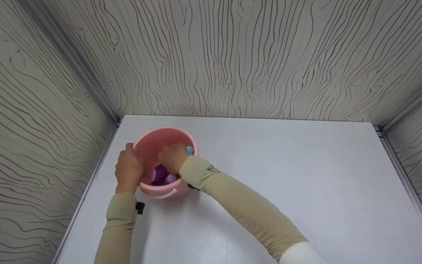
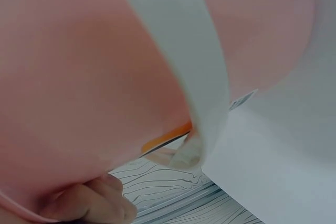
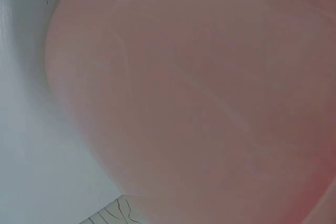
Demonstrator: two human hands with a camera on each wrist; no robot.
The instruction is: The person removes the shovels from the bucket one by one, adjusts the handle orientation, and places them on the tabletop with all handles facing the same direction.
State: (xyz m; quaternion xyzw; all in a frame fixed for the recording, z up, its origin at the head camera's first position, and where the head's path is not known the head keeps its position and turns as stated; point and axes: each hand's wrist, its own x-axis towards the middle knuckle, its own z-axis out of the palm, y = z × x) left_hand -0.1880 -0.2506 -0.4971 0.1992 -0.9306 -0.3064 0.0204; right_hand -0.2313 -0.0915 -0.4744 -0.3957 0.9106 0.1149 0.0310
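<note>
A pink bucket (image 1: pixel 148 146) stands at the left of the white table, its mouth turned up toward the head camera. My left hand (image 1: pixel 128 168) grips the bucket's left rim; in the left wrist view its fingers (image 2: pixel 100 203) curl against the outer wall. Down inside the bucket reaches my right hand (image 1: pixel 173 157), and its fingertips are hidden. Near that hand lie a purple thing (image 1: pixel 160 172), a pale lilac round thing (image 1: pixel 170 178) and a turquoise round thing (image 1: pixel 189 149). In the right wrist view only the bucket's pink wall (image 3: pixel 184 87) fills the frame.
The bucket's white handle (image 1: pixel 167 194) hangs at its front, and crosses the left wrist view. A white tabletop (image 1: pixel 288 183) extends to the right. Wood-grain patterned panels (image 1: pixel 225 62) stand behind and at both sides, with grey metal strips (image 1: pixel 82 80) at the corners.
</note>
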